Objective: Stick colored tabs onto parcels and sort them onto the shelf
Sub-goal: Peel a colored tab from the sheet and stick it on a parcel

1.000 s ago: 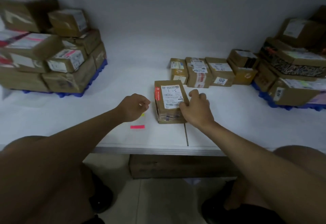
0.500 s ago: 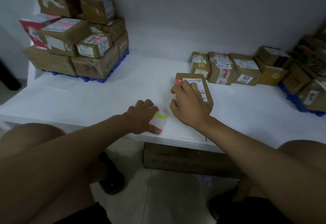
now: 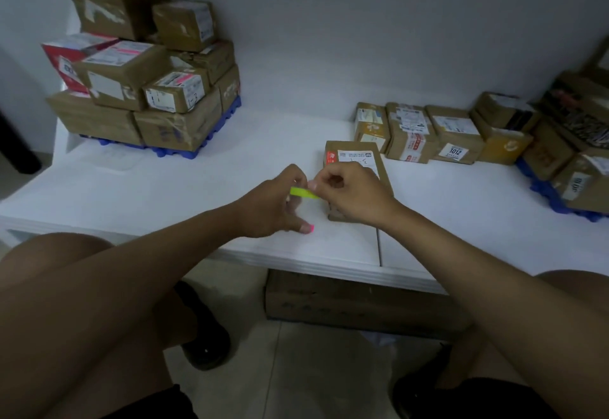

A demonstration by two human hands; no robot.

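Tab not on yet: both hands pinch the yellow-green tab [image 3: 304, 192], left hand [image 3: 275, 202] and right hand [image 3: 351, 192], beside the parcel [image 3: 354, 161] near the worktop's [image 3: 230, 161] front edge. Pink tab [image 3: 310, 228] probably under left thumb. Sticking and shelving remain.

Bare forearms [image 3: 184, 253]; dark shoes [image 3: 204, 329]

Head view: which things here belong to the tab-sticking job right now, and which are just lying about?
In use:
- yellow tab, pinched between left hand and right hand
- pink tab under the left thumb
- parcel by the right hand

Lying about:
- left stack
- row of boxes
- carton under the table
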